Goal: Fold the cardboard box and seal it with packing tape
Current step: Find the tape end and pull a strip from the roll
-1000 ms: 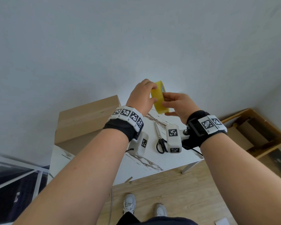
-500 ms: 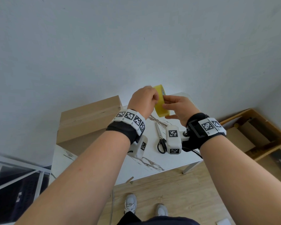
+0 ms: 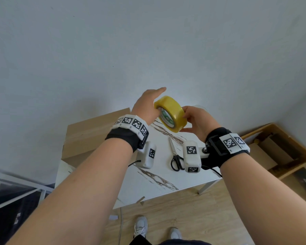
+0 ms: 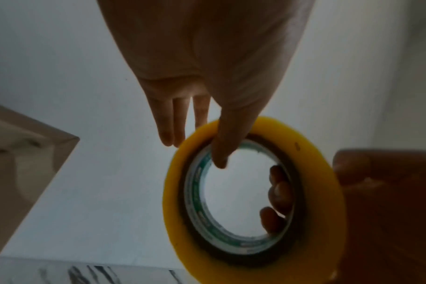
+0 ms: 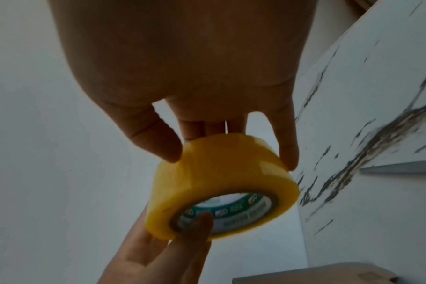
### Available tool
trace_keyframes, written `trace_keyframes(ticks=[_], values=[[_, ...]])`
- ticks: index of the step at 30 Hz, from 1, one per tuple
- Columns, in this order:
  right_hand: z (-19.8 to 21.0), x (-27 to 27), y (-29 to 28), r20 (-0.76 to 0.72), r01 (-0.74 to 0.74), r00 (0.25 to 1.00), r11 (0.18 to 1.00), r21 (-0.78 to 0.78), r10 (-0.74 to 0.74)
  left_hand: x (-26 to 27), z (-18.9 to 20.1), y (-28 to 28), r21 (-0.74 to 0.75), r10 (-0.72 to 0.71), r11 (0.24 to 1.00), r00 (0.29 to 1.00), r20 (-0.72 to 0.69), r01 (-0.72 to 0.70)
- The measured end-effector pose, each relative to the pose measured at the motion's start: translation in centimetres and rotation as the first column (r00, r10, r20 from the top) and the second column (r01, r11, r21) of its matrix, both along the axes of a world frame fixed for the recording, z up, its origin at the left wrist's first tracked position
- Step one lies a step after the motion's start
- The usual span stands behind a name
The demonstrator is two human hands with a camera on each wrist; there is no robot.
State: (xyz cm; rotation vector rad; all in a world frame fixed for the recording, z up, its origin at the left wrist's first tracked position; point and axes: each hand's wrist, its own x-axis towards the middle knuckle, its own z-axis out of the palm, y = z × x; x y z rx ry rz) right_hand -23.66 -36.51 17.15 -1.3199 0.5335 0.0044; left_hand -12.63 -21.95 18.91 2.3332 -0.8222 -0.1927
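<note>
I hold a yellow tape roll (image 3: pixel 170 113) in the air above the table, its green-printed core facing me. My right hand (image 3: pixel 196 119) grips it from the right: thumb and little finger on the outer band (image 5: pixel 221 173), other fingers hooked into the core (image 4: pixel 277 192). My left hand (image 3: pixel 148 103) is at the roll's left with its fingers (image 4: pixel 173 123) straight; only its thumb (image 4: pixel 229 138) lies across the rim onto the core. The closed cardboard box (image 3: pixel 95 131) stands on the table's back left, below my left wrist.
Black-handled scissors (image 3: pixel 175 156) lie on the white marbled table (image 3: pixel 157 183) under my hands. A wooden crate with cardboard pieces (image 3: pixel 281 147) sits on the floor at the right, and a metal frame (image 3: pixel 16 191) at the left. The wall is close behind.
The roll has turned from edge-on to showing its open core. My left hand's fingers, curled over the roll before, have straightened out. The right hand keeps its grip.
</note>
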Motion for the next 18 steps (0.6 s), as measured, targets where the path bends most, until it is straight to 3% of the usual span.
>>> trace_keyframes(ticks=[4, 8, 18], values=[[0.8, 0.1, 0.6, 0.014, 0.002, 1.000, 0.998, 0.069, -0.003, -0.7, 0.3, -0.3, 0.001, -0.030, 1.000, 0.999, 0.029, 0.030], [1.7, 0.3, 1.3, 0.008, -0.015, 1.000, 0.996, 0.091, 0.014, -1.3, 0.8, -0.6, 0.045, 0.000, 0.999, 0.981, 0.193, -0.009], [5.1, 0.9, 3.9, 0.055, 0.017, 0.998, 1.000, -0.026, -0.015, -0.2, 3.4, 0.3, 0.016, -0.043, 0.999, 0.962, 0.270, 0.041]])
